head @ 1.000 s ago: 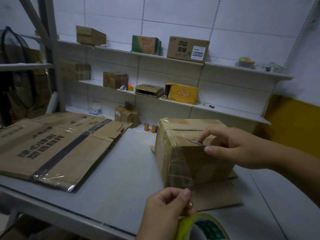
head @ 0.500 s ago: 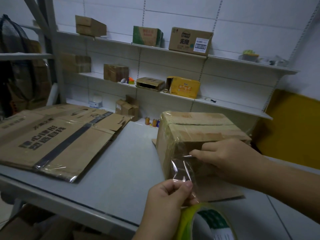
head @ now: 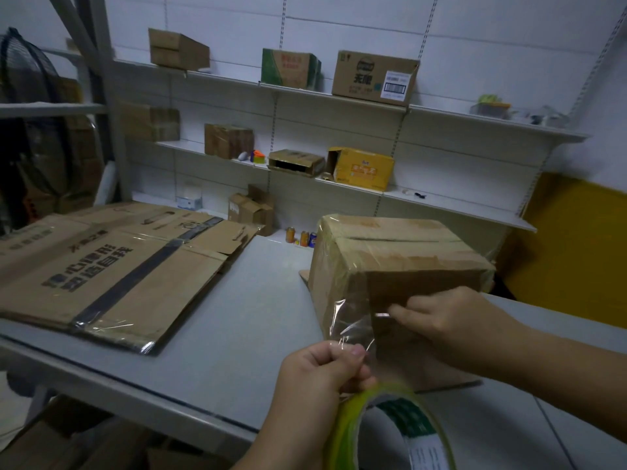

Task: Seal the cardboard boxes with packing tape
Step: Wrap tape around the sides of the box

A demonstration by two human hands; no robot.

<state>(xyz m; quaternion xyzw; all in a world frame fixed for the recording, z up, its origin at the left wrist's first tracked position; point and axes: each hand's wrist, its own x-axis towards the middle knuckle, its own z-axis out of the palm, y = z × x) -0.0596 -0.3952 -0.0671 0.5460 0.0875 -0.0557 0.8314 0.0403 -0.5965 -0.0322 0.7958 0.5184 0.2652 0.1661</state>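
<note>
**Tape strip pulled off the box's near face; right hand is the one at the box**

- Cardboard box [head: 400, 262] stands on the grey desk [head: 237, 320], ahead and a little right of centre, on a flat scrap of cardboard [head: 448, 383]. Top flaps are folded down, with a dark seam showing between them. Clear tape already glints along the top's left edge and near corner.
- Tape strip [head: 349, 320]: one end is stuck over the box's upper near-left corner. It runs down the near face and peels away toward the person. Its long axis is top to bottom, leaning out from the cardboard at the lower end.
- Left hand [head: 322, 371] is clear of the box, below and left of it. Thumb and curled fingers pinch the free end of the strip. The yellow-green tape roll [head: 390, 432] hangs just beneath that hand at the frame's bottom edge.
- Right hand [head: 451, 320] is the nearer one, lying against the near face. Its fingers are drawn together and point left at the strip's right edge. There is a small bright glint at the fingertips; I cannot tell whether it is a blade or only tape, nor whether the fingers pinch anything.
- Judgement: the strip needs laying flat down this face or cutting from the roll. Either way the work happens where the right fingertips meet the strip.
- Elsewhere on the desk: flattened cartons [head: 101, 266] fill the left half, well apart from the box. Small cans [head: 302, 237] stand at the back edge.
- Room: two white wall shelves [head: 458, 115] hold assorted boxes. A fan [head: 30, 96] stands at far left and a yellow panel [head: 576, 252] at right. Light is dim.
</note>
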